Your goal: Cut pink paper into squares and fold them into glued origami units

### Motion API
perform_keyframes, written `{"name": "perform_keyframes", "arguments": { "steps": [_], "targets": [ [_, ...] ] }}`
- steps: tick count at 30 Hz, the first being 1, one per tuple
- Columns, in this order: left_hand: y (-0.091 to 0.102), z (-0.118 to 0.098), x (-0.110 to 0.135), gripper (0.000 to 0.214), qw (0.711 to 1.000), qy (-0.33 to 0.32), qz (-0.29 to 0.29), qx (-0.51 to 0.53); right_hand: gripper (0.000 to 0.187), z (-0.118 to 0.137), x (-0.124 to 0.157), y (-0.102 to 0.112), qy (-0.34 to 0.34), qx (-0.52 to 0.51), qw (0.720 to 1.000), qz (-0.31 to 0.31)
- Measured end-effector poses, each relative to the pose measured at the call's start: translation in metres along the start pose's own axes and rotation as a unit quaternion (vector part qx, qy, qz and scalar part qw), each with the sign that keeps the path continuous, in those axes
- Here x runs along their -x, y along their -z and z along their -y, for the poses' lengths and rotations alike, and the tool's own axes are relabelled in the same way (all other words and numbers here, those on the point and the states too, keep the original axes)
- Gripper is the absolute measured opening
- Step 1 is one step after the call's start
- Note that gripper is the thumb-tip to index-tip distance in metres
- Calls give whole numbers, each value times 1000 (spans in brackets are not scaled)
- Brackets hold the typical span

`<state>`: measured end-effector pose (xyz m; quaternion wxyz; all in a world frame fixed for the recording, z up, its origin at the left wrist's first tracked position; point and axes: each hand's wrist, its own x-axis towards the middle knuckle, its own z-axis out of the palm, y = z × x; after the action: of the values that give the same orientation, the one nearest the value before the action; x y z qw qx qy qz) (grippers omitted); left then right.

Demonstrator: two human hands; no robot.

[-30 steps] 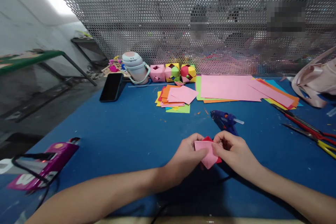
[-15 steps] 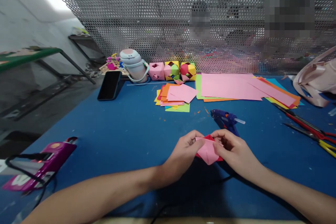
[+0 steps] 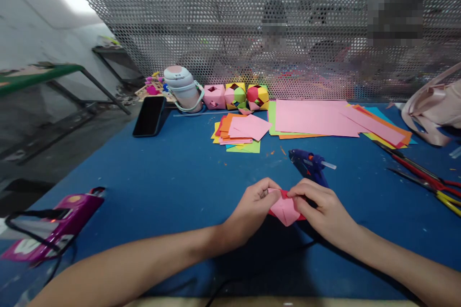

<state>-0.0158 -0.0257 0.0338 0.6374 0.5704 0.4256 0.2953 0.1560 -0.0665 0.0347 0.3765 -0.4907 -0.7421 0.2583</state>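
Both my hands meet just above the blue table [image 3: 173,182] near its front edge. Between them is a folded pink and red paper piece [image 3: 285,210]. My left hand [image 3: 252,208] pinches its left side with curled fingers. My right hand [image 3: 320,208] grips its right side, thumb and forefinger pressed on the top fold. A blue glue gun [image 3: 309,165] lies just behind my right hand.
A stack of small coloured paper squares [image 3: 240,133] and large pink sheets [image 3: 317,119] lie further back. Three paper cubes [image 3: 236,97], a pale bottle [image 3: 182,88] and a phone [image 3: 149,116] stand by the mesh wall. Scissors [image 3: 425,180] lie right, a magenta device [image 3: 54,228] left, a pink bag [image 3: 432,110] far right.
The pink flap has been folded down flatter onto the red paper, and my fingers have closed in tighter on the top fold. The hands stayed in the same spot.
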Motion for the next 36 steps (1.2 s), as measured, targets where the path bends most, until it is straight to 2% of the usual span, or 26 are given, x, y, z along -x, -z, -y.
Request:
{"name": "perform_keyframes", "arguments": {
  "steps": [6,8,12,14,21,24,28,30,32,34,36],
  "targets": [
    [0,1,-1,14,1000,0,17,-24,22,0,1,0,56,-1,998,-4],
    [0,0,0,14,999,-4,15,-40,18,2,1,0,36,-7,999,1],
    [0,-2,2,15,997,-20,11,-77,9,7,0,1,-52,6,999,14],
    [-1,-2,3,14,995,-25,17,-98,13,7,0,1,-54,14,998,21],
    [0,0,2,11,977,-44,54,-202,27,4,1,5,101,119,985,68],
    [1,0,2,14,981,-34,56,-181,25,5,1,8,73,94,990,75],
    [0,3,0,14,991,-46,-2,-123,16,10,-1,11,7,42,998,42],
    [-2,4,-2,14,995,-44,-3,-91,20,10,-1,11,15,53,998,27],
    [-2,5,-3,15,996,-40,22,-71,23,8,-1,10,38,69,996,29],
    [-2,4,-3,17,995,-39,41,-78,24,6,0,10,55,76,995,37],
    [-1,2,-3,17,994,-36,35,-93,20,6,1,9,54,70,995,35]
  ]
}}
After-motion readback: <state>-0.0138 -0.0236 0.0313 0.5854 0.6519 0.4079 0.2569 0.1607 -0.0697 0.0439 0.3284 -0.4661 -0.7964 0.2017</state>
